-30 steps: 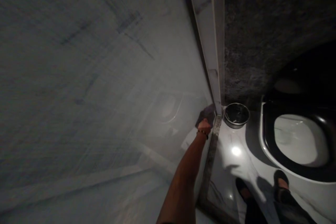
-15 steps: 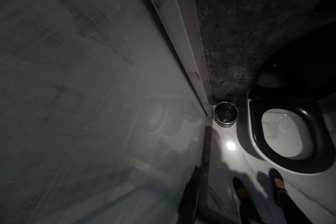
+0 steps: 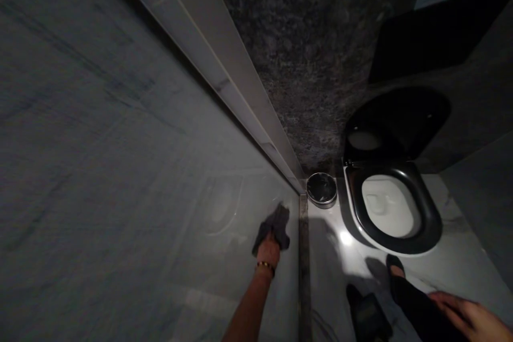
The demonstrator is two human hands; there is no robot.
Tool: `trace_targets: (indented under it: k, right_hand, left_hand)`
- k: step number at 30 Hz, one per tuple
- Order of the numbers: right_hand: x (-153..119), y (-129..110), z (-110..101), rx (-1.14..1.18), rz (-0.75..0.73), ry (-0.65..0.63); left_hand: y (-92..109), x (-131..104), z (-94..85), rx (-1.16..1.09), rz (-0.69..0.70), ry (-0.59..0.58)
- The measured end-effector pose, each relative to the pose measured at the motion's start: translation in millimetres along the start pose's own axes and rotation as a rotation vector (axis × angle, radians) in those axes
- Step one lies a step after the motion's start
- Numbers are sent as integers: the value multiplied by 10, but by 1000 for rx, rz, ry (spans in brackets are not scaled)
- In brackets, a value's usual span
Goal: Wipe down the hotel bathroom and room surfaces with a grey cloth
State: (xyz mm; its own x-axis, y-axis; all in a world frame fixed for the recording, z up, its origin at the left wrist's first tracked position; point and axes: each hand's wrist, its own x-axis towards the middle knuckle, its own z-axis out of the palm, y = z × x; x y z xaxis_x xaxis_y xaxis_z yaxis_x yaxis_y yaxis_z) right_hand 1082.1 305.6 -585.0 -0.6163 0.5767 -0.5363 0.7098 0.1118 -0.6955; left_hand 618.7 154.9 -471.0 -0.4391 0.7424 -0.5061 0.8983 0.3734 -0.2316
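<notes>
We held the grey cloth (image 3: 276, 224) in our left hand (image 3: 269, 251), flat against the glossy pale panel (image 3: 160, 181), a little way in from the dark strip (image 3: 304, 272) along its edge. The cloth lay just beyond the fingers, on the side toward the bin (image 3: 324, 204), and its longer axis ran slantwise, from the knuckles up and right toward the corner where panel, white frame (image 3: 256, 112) and floor (image 3: 452, 248) came together. Our left fingers were closed on it, bunched into its near end; the folds hid most of them, so we could not tell how tightly each one gripped.

Our left hand was much the nearer to the cloth. Our right hand (image 3: 473, 312) was well apart, low at the right edge beside our trouser leg (image 3: 420, 304), its fingers loosely curved and partly spread, with nothing seen in them. Whether they touched the leg we could not make out.

Of the containers, the round bin stood upright by the foot of the frame, near the corner; its dark top sat within a shiny rim, and we could not see what, if anything, was inside. The toilet (image 3: 430, 224) stood to the right of it, black seat down and black lid (image 3: 409, 117) raised; its white bowl (image 3: 395, 222) showed only a faint pale outline deep inside.
</notes>
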Motion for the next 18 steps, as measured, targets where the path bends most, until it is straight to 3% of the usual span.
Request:
trace_targets:
  k: [2,4,6,8,10,14,18]
  right_hand:
    - [110,-95,-213,70,9,-27]
    - [300,-246,-483,150,7,24]
    - [568,-454,-831,304,25,92]
    - [912,-710,-1265,545,71,147]
    - [1325,-988,-1767,763,124,184]
    - [2266,-1501,-2811,936,97,284]
    - [3089,-1861,-3594,1070,97,334]
  left_hand:
    - [-215,307,-431,31,-71,44]
    - [-397,444,-918,67,-120,147]
    - [-515,421,-1353,128,-168,285]
    - [-565,310,-1643,202,-236,400]
    - [-567,202,-1772,234,-301,390]
    - [-530,156,-1778,166,-344,143]
    - [-517,220,-1810,142,-354,91]
